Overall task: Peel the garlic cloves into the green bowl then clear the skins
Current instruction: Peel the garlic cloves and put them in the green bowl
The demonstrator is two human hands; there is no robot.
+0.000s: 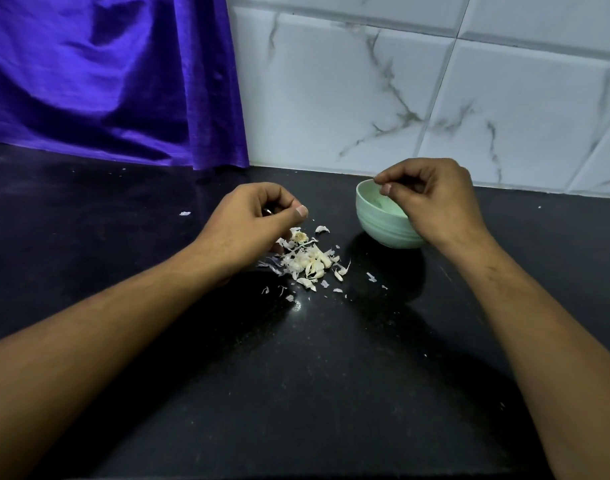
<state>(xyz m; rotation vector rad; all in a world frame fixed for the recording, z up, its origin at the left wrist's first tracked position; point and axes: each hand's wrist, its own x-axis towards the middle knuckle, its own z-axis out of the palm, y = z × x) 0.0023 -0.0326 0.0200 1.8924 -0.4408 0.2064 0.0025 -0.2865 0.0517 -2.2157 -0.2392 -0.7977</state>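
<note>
i see my left hand over the garlic pile, at its 10 o'clock edge, fingers curled in and thumb laid along the forefinger; i can't tell whether it holds anything. my right hand is over the green bowl's rim, fingertips pinched to the thumb, contents hidden. the bowl stands on the black counter at 2 o'clock from the pile, near but apart. loose skins lie scattered around. a purple cloth hangs at 11 o'clock.

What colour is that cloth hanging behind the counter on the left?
The cloth is a shiny violet-blue, seen clearly in the head view.
</note>
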